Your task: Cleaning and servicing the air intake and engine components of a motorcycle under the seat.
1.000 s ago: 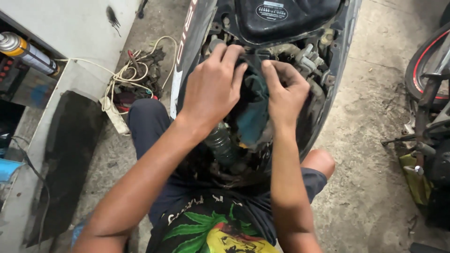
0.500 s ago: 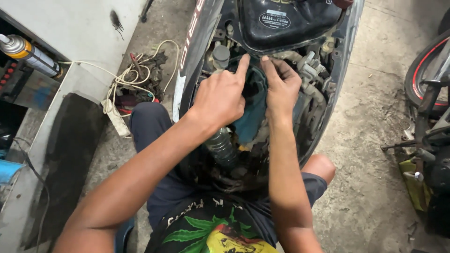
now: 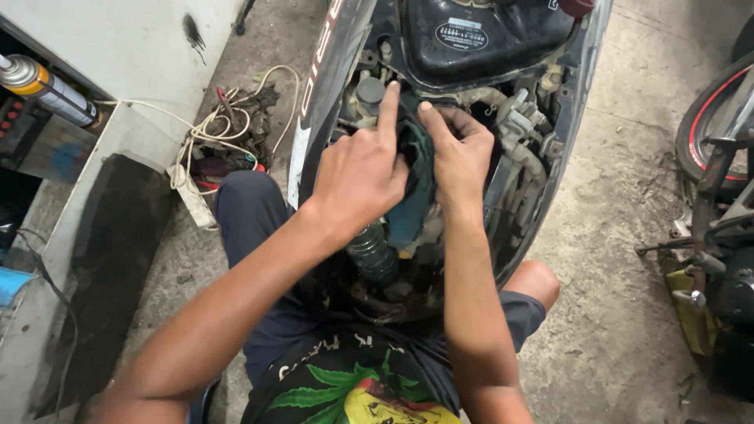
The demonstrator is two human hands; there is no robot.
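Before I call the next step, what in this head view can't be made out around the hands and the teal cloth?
- Teal cloth: mostly covered by the left hand and right hand.
- Engine parts under it: hidden by both hands.
- Dark bottle: top hidden by the left wrist.
- Black cover: cut off by the top edge.
- Other motorcycle: cut off at right.

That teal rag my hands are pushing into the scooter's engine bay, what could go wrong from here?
1. The teal rag sits deep among hoses and metal fittings; it could snag or be left behind.
2. The left hand and right hand are bare, so sharp edges might cut fingers.
3. The plastic bottle below the hands could get knocked over.
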